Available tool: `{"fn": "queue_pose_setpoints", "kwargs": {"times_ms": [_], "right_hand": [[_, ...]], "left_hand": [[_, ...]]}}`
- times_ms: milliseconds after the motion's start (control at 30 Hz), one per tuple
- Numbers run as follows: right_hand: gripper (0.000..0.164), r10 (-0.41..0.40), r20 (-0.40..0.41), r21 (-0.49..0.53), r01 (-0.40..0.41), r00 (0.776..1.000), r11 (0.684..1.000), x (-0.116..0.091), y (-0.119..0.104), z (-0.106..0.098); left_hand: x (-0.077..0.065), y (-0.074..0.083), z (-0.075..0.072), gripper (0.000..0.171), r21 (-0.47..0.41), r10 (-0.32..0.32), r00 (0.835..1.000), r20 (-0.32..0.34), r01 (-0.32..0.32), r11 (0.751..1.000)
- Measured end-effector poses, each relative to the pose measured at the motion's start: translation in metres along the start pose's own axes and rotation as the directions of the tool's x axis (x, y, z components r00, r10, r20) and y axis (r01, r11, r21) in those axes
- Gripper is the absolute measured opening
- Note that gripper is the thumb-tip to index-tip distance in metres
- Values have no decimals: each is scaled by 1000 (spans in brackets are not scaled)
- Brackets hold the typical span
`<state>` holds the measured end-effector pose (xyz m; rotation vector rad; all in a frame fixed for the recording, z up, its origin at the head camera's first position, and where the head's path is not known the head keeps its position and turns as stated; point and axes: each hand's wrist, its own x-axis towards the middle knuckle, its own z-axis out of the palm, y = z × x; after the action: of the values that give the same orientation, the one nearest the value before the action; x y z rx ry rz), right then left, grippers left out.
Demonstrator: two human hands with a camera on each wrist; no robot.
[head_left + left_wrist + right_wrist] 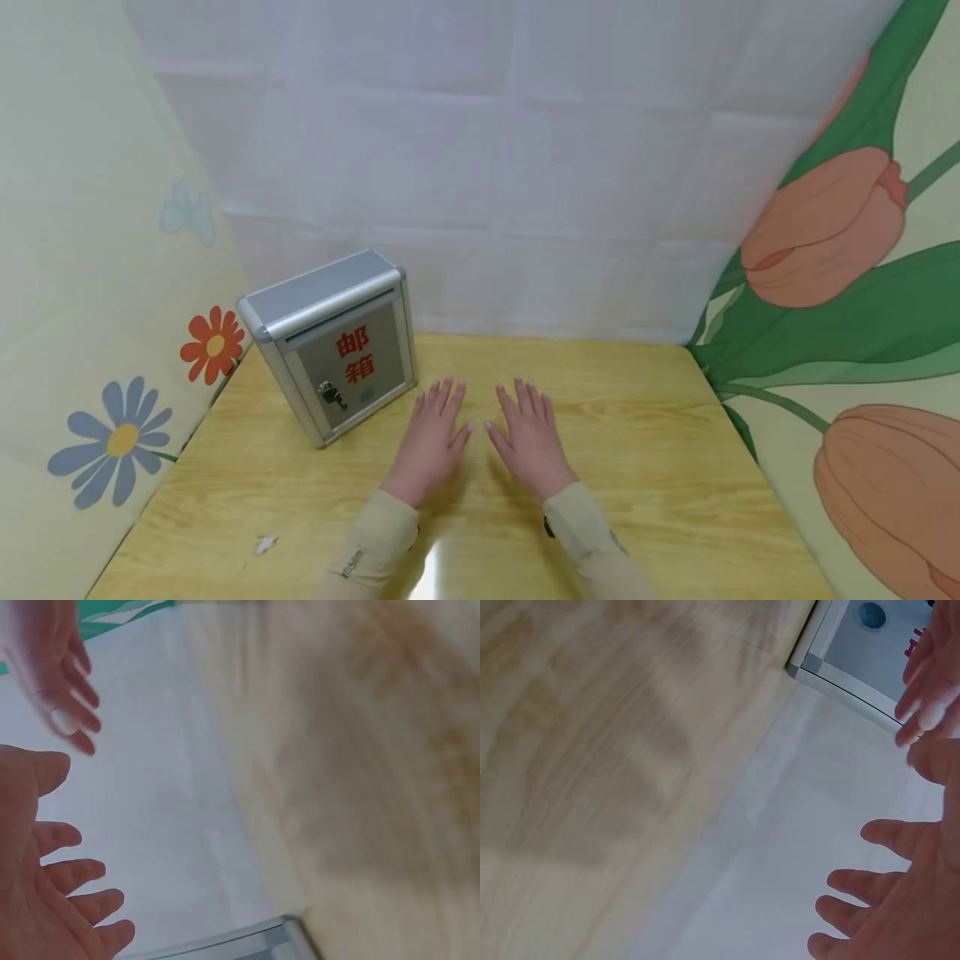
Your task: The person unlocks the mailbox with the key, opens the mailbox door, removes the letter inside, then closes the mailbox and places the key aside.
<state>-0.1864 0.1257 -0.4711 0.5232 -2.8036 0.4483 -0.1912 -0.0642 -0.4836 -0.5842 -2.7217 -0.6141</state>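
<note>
Both hands are held out over the wooden table, palms down and side by side, with nothing in them. The left hand (429,443) has its fingers extended, thumb toward the other hand. Across a small gap, the right hand (531,442) mirrors it with fingers spread. A silver metal mailbox (322,350) with red characters on its front stands upright to the left, nearest the left hand. Its keys (332,395) hang at the lock on the front door. In the right wrist view a corner of the mailbox (840,675) shows beyond the hands.
The wooden table (645,433) has a small white chipped patch (266,545) at front left. A creased white cloth (480,167) hangs along the back edge. Flower-printed panels (840,333) flank the table on both sides.
</note>
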Motion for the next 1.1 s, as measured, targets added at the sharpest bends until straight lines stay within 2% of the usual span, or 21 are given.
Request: {"fn": "queue_pose_setpoints", "kwargs": {"times_ms": [133, 200, 267, 333, 433, 533, 600, 700, 800, 867, 967, 1067, 1100], "right_hand": [[62, -12, -17, -4, 12, 1000, 1000, 13, -1, -6], [62, -25, -31, -16, 24, 999, 1000, 22, -2, -10], [62, -39, -47, -15, 38, 998, 999, 31, -5, -16], [62, -56, -62, -21, 55, 996, 998, 40, -9, -23], [60, -99, -91, -28, 97, 991, 995, 52, -15, -35], [58, -153, -120, -38, 150, 981, 988, 63, -22, -44], [57, -183, -134, -41, 179, 974, 983, 70, -27, -50], [56, -217, -147, -36, 214, 965, 976, 81, -38, -60], [55, -247, -142, -27, 246, 959, 969, 93, -51, -70], [55, -270, -135, -18, 271, 953, 963, 102, -61, -77], [56, -318, -128, -8, 320, 939, 947, 114, -76, -87], [57, -367, -125, -3, 369, 922, 929, 126, -90, -93], [58, -378, -119, -9, 380, 918, 925, 129, -94, -94]], "left_hand": [[5, -5, -24, 59, -41, 49, 994, -98, -53, 998], [9, -7, -40, 57, -41, 92, 982, -165, -100, 994], [12, -9, -57, 54, -17, 141, 961, -240, -149, 989], [16, -10, -76, 51, 15, 197, 930, -309, -202, 979], [20, -12, -101, 44, 64, 262, 874, -409, -260, 964], [24, -15, -124, 40, 85, 293, 815, -499, -291, 953], [26, -18, -138, 39, 88, 286, 780, -557, -287, 954], [27, -25, -158, 35, 92, 236, 728, -644, -232, 968], [25, -37, -174, 30, 77, 125, 693, -710, -100, 992], [22, -48, -184, 29, 50, 33, 678, -734, 6, 999], [16, -63, -193, 31, -22, -109, 660, -744, 138, 990], [12, -74, -196, 32, -93, -216, 653, -726, 218, 972], [10, -76, -196, 32, -116, -247, 656, -713, 237, 964]]}}
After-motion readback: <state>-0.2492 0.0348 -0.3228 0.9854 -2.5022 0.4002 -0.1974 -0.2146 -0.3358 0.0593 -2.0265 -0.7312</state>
